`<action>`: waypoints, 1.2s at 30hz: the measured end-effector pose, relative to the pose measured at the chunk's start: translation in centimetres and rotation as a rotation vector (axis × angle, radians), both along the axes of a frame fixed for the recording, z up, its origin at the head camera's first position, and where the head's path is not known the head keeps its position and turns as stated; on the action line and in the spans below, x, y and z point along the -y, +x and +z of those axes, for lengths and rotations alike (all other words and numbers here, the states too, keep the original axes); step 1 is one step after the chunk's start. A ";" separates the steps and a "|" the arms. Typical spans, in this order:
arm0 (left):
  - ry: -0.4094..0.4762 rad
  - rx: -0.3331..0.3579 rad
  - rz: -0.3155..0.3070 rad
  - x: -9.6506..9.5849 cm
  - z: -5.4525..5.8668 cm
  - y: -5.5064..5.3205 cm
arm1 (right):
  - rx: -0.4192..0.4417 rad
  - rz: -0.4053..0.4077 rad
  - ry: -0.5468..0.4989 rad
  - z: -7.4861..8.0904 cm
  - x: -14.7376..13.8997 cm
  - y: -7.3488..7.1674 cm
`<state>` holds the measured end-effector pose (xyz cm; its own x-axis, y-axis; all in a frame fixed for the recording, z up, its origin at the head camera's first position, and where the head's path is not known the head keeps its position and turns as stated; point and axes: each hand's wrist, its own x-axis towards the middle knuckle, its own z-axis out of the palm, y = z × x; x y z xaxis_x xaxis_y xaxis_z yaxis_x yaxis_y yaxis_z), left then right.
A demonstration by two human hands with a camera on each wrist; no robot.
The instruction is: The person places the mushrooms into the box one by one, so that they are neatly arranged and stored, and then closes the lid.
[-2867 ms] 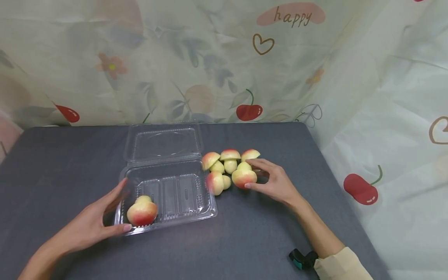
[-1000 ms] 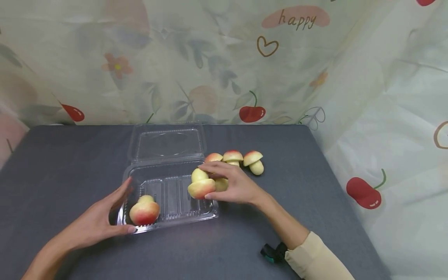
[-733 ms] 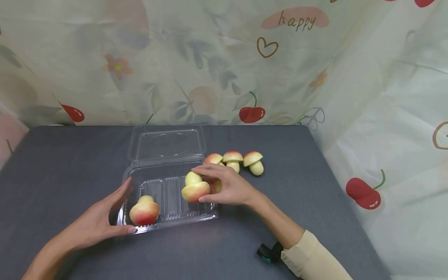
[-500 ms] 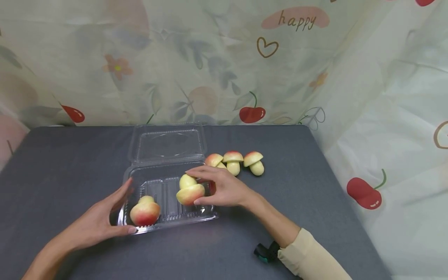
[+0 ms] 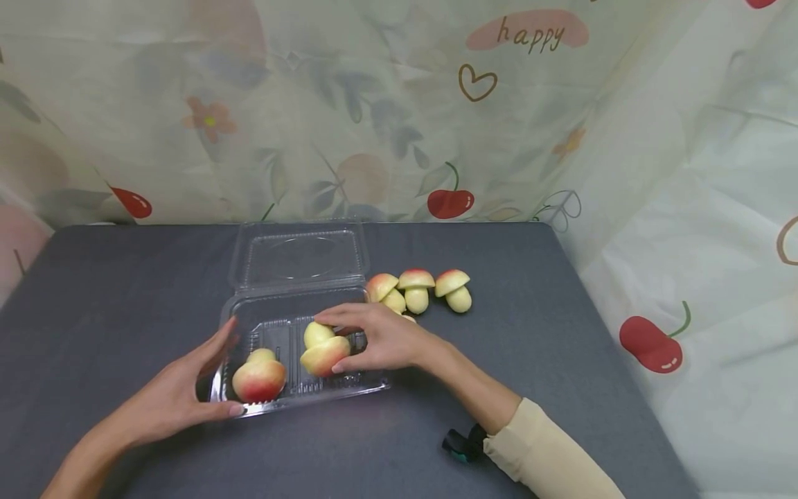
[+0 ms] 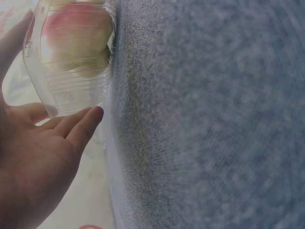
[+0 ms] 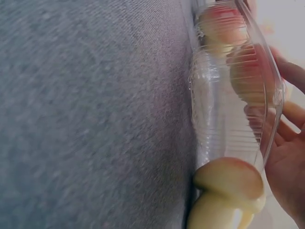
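Observation:
A clear plastic clamshell container (image 5: 277, 331) lies on the dark table with its lid (image 5: 299, 258) folded back. My left hand (image 5: 163, 396) holds its left side, thumb on the front rim and fingers along the left wall. One pale yellow mushroom-shaped piece with a red-tinged cap (image 5: 258, 381) sits in the front left corner. Between thumb and fingertips, my right hand (image 5: 391, 339) pinches another mushroom-shaped piece (image 5: 323, 357) over the container's middle, stem pointing away. Whether it touches the container floor, I cannot tell.
Three more mushroom-shaped pieces lie right of the container: a left one (image 5: 383, 287), a middle one (image 5: 416, 290) and a right one (image 5: 454, 290). A further piece (image 7: 231, 183) is mostly hidden behind my right hand. A patterned cloth (image 5: 374, 104) hangs behind the table.
My right hand has picked up a mushroom-shaped piece from the group and carried it left, over the container. Over the last second it has kept sliding left and nearer. The left hand stays at the container.

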<state>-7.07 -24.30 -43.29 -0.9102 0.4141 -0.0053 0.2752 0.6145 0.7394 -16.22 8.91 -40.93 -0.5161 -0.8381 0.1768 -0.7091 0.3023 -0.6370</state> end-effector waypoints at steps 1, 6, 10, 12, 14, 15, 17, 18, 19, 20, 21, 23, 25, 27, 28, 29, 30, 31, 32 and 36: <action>-0.003 0.006 0.001 0.0 0.0 0.0 | -0.008 0.003 0.014 0.0 0.2 0.0; -0.024 0.025 0.008 -0.1 0.1 0.0 | -0.020 0.035 0.082 0.3 1.0 -0.1; -0.030 0.035 0.009 -0.1 0.2 -0.1 | -0.001 0.079 0.113 0.3 1.6 -0.2; -0.026 0.039 0.008 -0.1 0.2 -0.1 | 0.027 0.091 0.123 0.3 1.8 -0.2; -0.023 0.044 0.007 -0.1 0.2 -0.1 | 0.060 0.098 0.132 0.2 1.9 -0.3; -0.022 0.045 0.007 -0.1 0.2 -0.1 | 0.074 0.099 0.136 0.2 2.0 -0.3; -0.023 0.049 0.008 -0.1 0.2 -0.2 | 0.089 0.103 0.149 0.3 2.0 -0.3; -0.021 0.050 0.009 -0.1 0.2 -0.1 | 0.089 0.106 0.158 0.3 2.1 -0.3; -0.020 0.050 0.008 -0.1 0.2 -0.1 | 0.089 0.108 0.168 0.3 2.1 -0.3; -0.020 0.051 0.007 -0.1 0.2 -0.1 | 0.084 0.110 0.177 0.2 2.2 -0.3; -0.012 0.049 0.008 -0.1 0.1 -0.1 | 0.081 0.112 0.185 0.2 2.3 -0.3; 0.002 0.044 0.005 -0.1 0.1 -0.1 | 0.070 0.117 0.205 0.2 2.4 -0.3; 0.010 0.041 0.002 0.0 0.0 0.0 | 0.054 0.125 0.224 0.1 2.6 -0.2; 0.017 0.041 0.001 -0.1 0.0 0.0 | 0.045 0.127 0.243 -0.1 2.8 -0.2; 0.014 0.044 0.000 -0.1 0.0 0.0 | 0.036 0.127 0.255 -0.1 2.9 -0.2; 0.009 0.048 0.001 -0.1 0.1 0.0 | 0.033 0.126 0.263 -0.2 3.0 -0.1; 0.007 0.049 0.001 -0.1 0.1 0.0 | 0.035 0.124 0.269 -0.2 3.0 -0.1; 0.006 0.051 0.002 -0.1 0.1 0.0 | 0.034 0.121 0.276 -0.2 3.0 -0.1; 0.002 0.053 0.003 -0.1 0.1 -0.1 | 0.034 0.118 0.283 -0.2 3.0 -0.1; -0.006 0.052 0.003 -0.1 0.2 -0.1 | 0.025 0.118 0.306 -0.2 3.0 -0.1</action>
